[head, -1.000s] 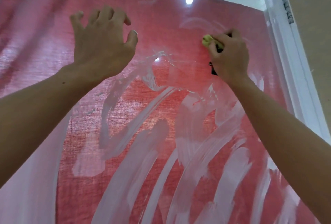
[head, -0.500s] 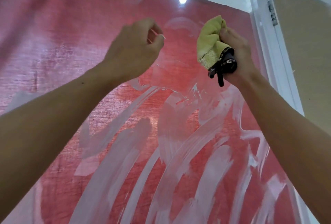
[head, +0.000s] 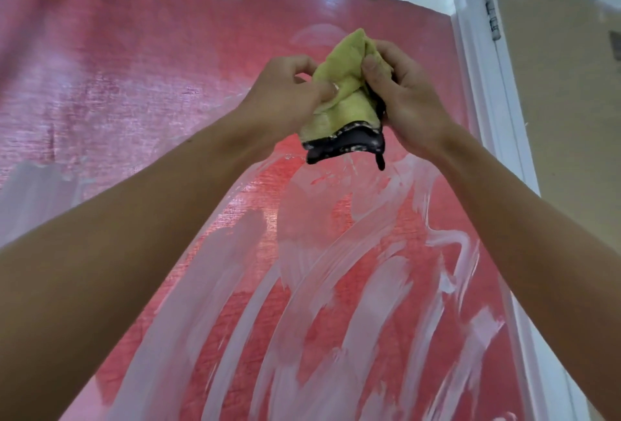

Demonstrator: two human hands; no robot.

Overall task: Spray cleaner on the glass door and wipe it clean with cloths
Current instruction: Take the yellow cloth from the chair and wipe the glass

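Left hand (head: 285, 94): fingers pinching the yellow cloth's left side.
Right hand (head: 406, 97): curled round the same cloth's right side.
Yellow cloth (head: 339, 97): bunched, dark-edged, held up between both hands before the glass door.
Glass door (head: 336, 286): smeared with white cleaner streaks (head: 235, 303), red curtain (head: 134, 67) behind.

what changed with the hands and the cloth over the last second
The left hand left the glass, swung right and now pinches the yellow-green cloth with dark trim. The right hand pulled that cloth off the glass door and holds it in front, between both hands. The white cleaner smears on the lower glass look the same, and the right hand has kept its grip on the cloth.
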